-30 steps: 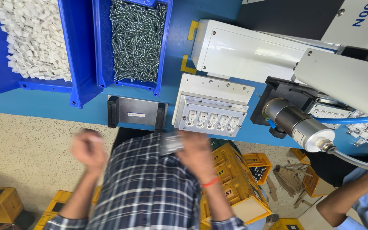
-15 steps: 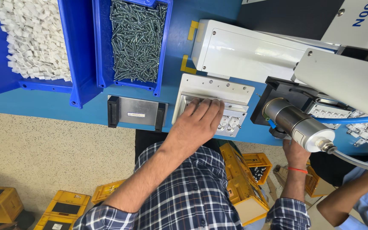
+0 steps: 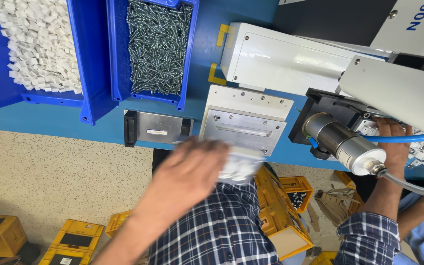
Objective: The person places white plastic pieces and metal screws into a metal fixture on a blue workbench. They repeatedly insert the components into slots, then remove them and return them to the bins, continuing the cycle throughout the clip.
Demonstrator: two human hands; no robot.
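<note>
Your left hand (image 3: 192, 172), blurred, apparently grips a white part (image 3: 241, 167) at the worktop (image 3: 50, 118) edge, below the metal fixture plate (image 3: 244, 127). Your right hand (image 3: 393, 142) rests by the cylindrical motor (image 3: 342, 142); grip unclear.

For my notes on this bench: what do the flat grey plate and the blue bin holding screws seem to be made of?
The flat grey plate looks like brushed bare metal, probably aluminium: dull silver sheen, screw heads at its corners. The blue bin holding screws looks like moulded plastic: uniform glossy colour, thick rounded rim.
</note>
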